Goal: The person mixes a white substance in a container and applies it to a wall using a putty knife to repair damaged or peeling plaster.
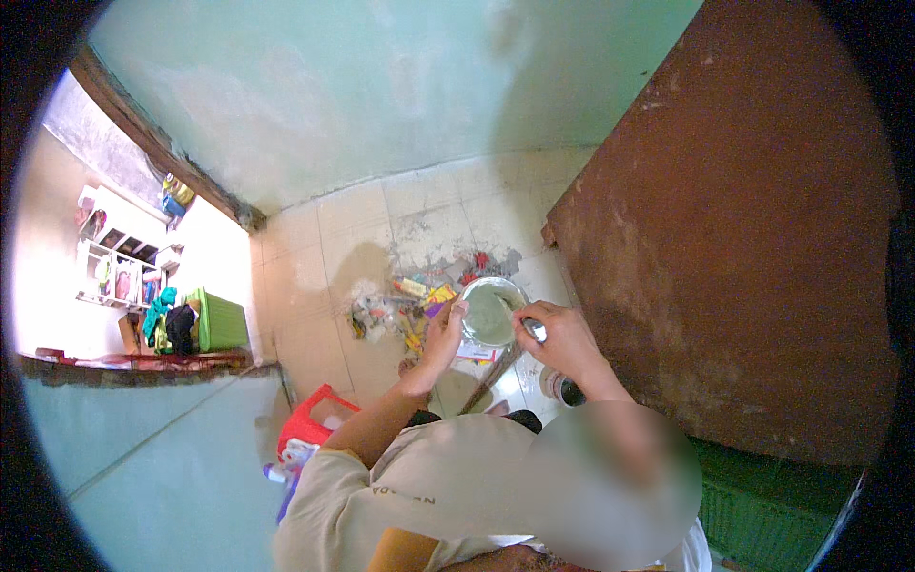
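Observation:
My left hand (444,336) grips the left rim of a round, pale container (492,343), closed with the thumb at its edge. Inside is a pale grey-green, smooth-looking mixture (488,315). At the container's right side, my right hand (564,339) is closed round a shiny metal spoon (535,330). One rounded metal end shows beside the fingers; a thin part reaches over the mixture, and how deep it goes I cannot tell. Below my right wrist, a dark-topped jar or can (564,388) stands on the floor.
Scattered wrappers and litter (410,300) lie on the tiled floor (353,229) beyond the container. A red plastic stool (319,415) is at the lower left. To the right stands a large brown panel (724,219). A green basket (222,319) sits through the doorway at left.

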`<state>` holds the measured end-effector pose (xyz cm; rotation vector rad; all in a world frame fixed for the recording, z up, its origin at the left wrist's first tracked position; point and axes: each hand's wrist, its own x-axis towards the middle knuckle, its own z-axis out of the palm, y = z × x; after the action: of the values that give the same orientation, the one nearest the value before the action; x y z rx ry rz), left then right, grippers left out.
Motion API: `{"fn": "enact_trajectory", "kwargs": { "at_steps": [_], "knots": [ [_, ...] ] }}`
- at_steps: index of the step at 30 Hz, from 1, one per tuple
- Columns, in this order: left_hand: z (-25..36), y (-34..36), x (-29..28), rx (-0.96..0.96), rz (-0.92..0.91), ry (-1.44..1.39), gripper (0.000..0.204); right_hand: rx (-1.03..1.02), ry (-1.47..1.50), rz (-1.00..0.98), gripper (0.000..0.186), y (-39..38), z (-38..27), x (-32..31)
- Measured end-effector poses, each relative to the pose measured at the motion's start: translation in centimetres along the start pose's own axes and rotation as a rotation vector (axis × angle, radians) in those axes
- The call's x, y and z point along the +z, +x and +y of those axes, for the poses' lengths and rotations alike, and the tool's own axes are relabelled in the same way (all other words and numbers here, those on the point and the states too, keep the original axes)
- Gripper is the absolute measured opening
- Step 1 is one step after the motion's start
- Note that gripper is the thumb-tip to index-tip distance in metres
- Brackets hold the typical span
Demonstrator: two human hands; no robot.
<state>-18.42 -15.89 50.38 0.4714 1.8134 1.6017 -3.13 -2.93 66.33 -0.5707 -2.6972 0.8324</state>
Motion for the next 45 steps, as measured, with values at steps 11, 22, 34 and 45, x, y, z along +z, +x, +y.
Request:
{"fn": "enact_trajectory", "kwargs": {
  "at_steps": [11, 22, 34, 45],
  "knots": [
    [3.6, 9.1, -18.2, 0.044, -0.019, -0.282, 0.046, -0.227, -0.163, -0.064, 0.018, 15.4, -11.3, 8.4],
    [7.0, 23.2, -23.2, -0.062, -0.013, -0.384, 0.042, -0.147, 0.167, -0.033, 0.023, 30.3, -8.8, 9.7],
    [14.3, 51.6, -24.3, -0.158, -0.154, -0.281, 0.050, -0.162, 0.111, 0.016, 0.025, 57.1, 2.1, 9.8],
    [21.7, 71.4, -12.1, -0.144, -0.406, -0.260, 0.042, 0.240, 0.051, 0.297, 0.026, 66.4, 10.9, -0.5]
  ]
}}
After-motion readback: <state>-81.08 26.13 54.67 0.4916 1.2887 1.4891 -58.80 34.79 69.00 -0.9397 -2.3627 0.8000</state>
